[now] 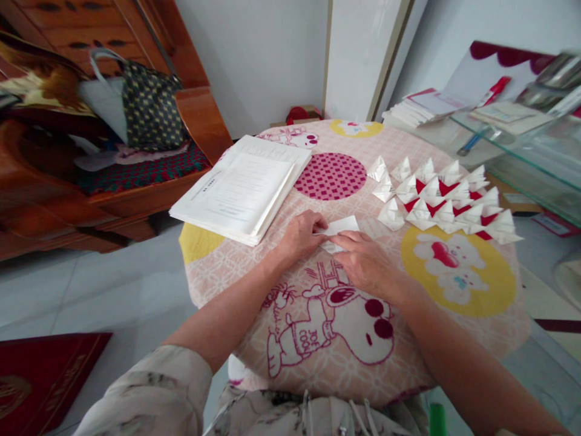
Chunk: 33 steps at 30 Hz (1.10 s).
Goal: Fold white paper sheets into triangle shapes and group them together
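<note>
Head; paper [347,224] seemingly under hands [300,235]

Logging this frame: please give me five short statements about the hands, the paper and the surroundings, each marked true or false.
1. The left hand and right hand both touch a small paper. True.
2. The patterned bag lies on the table. False: the patterned bag is on the wooden seat.
3. Folded paper pieces stand to the right of the stack of sheets. True.
4. The right hand holds a pen. False: it is at the small paper.
5. The table wears a printed cloth. True.
</note>
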{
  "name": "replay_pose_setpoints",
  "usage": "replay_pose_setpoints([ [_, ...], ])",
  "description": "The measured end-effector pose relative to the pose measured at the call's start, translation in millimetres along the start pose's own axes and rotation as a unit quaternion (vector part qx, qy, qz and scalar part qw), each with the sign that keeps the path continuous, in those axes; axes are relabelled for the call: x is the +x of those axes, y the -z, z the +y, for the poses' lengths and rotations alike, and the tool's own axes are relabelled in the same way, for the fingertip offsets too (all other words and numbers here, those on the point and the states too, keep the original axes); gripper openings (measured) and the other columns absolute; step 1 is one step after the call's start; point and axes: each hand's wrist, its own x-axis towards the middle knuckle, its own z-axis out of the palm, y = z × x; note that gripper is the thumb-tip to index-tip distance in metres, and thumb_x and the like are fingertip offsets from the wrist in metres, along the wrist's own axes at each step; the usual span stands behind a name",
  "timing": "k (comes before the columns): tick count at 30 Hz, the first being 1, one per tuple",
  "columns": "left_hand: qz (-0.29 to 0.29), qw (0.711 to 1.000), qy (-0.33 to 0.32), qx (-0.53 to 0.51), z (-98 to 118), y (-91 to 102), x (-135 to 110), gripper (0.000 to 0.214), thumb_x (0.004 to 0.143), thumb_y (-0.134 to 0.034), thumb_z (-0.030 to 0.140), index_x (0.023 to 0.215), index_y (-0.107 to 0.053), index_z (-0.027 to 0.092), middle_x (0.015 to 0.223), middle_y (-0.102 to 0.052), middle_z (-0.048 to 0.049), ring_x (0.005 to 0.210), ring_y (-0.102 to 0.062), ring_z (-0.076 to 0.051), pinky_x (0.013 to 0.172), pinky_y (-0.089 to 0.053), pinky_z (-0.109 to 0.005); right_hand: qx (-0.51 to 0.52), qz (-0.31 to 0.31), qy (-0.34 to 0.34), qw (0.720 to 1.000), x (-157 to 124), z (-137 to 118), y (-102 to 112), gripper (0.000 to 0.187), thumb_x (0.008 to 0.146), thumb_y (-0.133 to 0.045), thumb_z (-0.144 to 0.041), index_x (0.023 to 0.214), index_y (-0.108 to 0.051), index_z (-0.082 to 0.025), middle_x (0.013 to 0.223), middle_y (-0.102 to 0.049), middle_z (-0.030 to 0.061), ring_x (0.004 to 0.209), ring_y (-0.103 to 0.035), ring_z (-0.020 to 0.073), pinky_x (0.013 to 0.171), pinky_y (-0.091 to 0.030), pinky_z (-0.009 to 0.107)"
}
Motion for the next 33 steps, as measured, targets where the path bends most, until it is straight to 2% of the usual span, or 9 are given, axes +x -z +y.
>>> replay_pose_setpoints([
  [12, -0.006, 1.000, 0.006, 0.000, 0.5, 1.1, -0.6, 0.016, 0.074, -0.069, 0.014, 0.089, -0.066, 0.017, 0.090, -0.064, -0.0024, 0.076, -0.059, -0.014, 0.074, -0.049, -0.029, 0.036, 0.007, 0.001, 0.999, -1.7, 10.4, -4.9, 0.021, 0.085, -0.055, -0.004, 0.079, -0.071, -0.016, 0.110, -0.069, 0.0127, 0.119, -0.053, 0.0266, 0.101, -0.046, 0.045],
  [17, -0.020, 0.999, -0.025, -0.001, 2.2, 1.5, -2.7, 0.027, 0.074, -0.071, 0.020, 0.101, -0.067, 0.016, 0.098, -0.064, -0.0057, 0.081, -0.058, -0.015, 0.075, -0.049, -0.029, 0.038, -0.002, -0.001, 0.999, -0.2, 8.4, -0.4, 0.022, 0.085, -0.054, -0.004, 0.076, -0.069, -0.017, 0.111, -0.068, 0.0125, 0.119, -0.053, 0.0267, 0.099, -0.047, 0.045],
  [23, -0.023, 1.000, -0.017, 0.001, 2.0, 3.5, -2.4, 0.035, 0.069, -0.070, 0.017, 0.104, -0.067, 0.015, 0.103, -0.064, -0.0074, 0.085, -0.058, -0.017, 0.076, -0.050, -0.031, 0.030, -0.005, -0.003, 1.000, -0.5, 7.8, -0.2, 0.022, 0.087, -0.055, -0.006, 0.076, -0.070, -0.017, 0.115, -0.068, 0.0130, 0.119, -0.053, 0.0270, 0.098, -0.049, 0.045],
  [29, -0.027, 0.999, -0.026, -0.005, -12.7, 14.1, -1.8, 0.043, 0.065, -0.066, 0.010, 0.108, -0.068, 0.014, 0.105, -0.066, -0.0063, 0.088, -0.060, -0.018, 0.079, -0.051, -0.032, 0.031, 0.001, -0.004, 1.000, -1.6, 10.2, -4.0, 0.020, 0.087, -0.058, -0.007, 0.076, -0.072, -0.017, 0.117, -0.069, 0.0127, 0.117, -0.055, 0.0279, 0.098, -0.049, 0.046],
  [33, -0.032, 0.998, -0.048, -0.035, -26.3, 16.5, -0.3, 0.046, 0.064, -0.057, 0.003, 0.106, -0.071, 0.015, 0.108, -0.069, -0.0059, 0.092, -0.062, -0.017, 0.079, -0.052, -0.030, 0.033, 0.009, -0.002, 0.999, -2.0, 10.5, -5.1, 0.020, 0.086, -0.058, -0.007, 0.076, -0.072, -0.017, 0.119, -0.069, 0.0130, 0.118, -0.055, 0.0279, 0.099, -0.049, 0.046],
])
